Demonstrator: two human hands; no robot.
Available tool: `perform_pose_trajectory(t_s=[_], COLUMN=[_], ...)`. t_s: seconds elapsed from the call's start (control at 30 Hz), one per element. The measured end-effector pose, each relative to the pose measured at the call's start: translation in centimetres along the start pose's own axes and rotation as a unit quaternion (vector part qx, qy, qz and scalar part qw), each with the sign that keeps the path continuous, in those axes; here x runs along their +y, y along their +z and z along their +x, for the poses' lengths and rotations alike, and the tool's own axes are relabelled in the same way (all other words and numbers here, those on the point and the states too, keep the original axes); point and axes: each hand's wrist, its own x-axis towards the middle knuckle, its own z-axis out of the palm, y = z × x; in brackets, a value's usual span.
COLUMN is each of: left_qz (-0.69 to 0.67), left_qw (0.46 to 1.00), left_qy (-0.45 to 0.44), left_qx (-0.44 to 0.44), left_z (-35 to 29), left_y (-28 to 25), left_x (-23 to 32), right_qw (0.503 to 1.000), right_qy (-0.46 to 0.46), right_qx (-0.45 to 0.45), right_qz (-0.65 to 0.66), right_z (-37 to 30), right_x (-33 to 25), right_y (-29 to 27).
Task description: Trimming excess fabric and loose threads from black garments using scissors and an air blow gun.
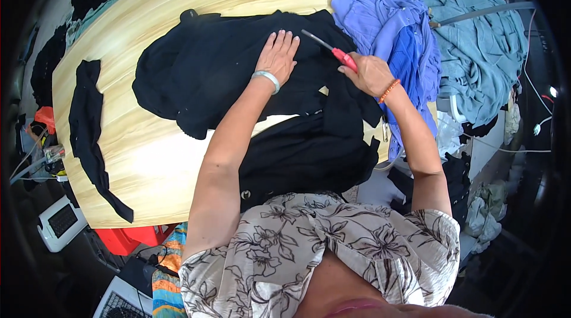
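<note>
A black garment (208,74) lies spread over the wooden table (154,175). My left hand (278,56) rests flat on it, fingers stretched out and a pale bangle at the wrist. To its right, my right hand (370,74) grips a red-handled tool (345,59) with a thin grey metal shaft; its exact kind is not clear. The shaft points up and left over the garment, and I cannot tell whether the tip touches the cloth. More black cloth (297,151) with a button lies in front of my body, partly over the table's near edge.
A long strip of black cloth (89,134) lies at the table's left. Purple-blue clothing (380,9) is heaped at the back right, beside a pile of grey-green garments (470,38). A grey bar (488,12) reaches over that pile. Red plastic (128,239) shows below the table's near left edge.
</note>
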Motion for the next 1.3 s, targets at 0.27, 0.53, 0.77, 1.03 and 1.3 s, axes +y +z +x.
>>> perform_pose_trajectory(t_s=[0.27, 0.53, 0.77, 1.03, 1.3], left_qz=[-0.058, -0.068, -0.048, -0.075, -0.058], left_qw=[0.996, 0.995, 0.997, 0.99, 0.988], left_qy=[0.008, 0.008, -0.028, -0.004, -0.105], left_qx=[0.065, 0.078, 0.045, 0.116, 0.101], left_z=[-0.2, -0.8, -1.4, -1.6, -8.2], left_y=[1.5, 2.3, 0.5, 2.2, -2.1], left_x=[-0.5, -0.8, -0.1, -1.1, -1.9], right_qw=[0.992, 0.977, 0.998, 0.987, 0.978], right_qy=[-0.065, -0.161, 0.035, -0.134, -0.166], right_qx=[-0.094, -0.138, -0.032, -0.05, -0.086], right_qz=[0.05, 0.022, -0.031, 0.071, 0.088], right_z=[1.3, 3.2, 1.9, 2.1, 1.6], right_x=[-7.8, -13.9, -2.9, -12.5, -14.0], right_y=[-1.5, -0.4, -1.1, 0.5, -0.4])
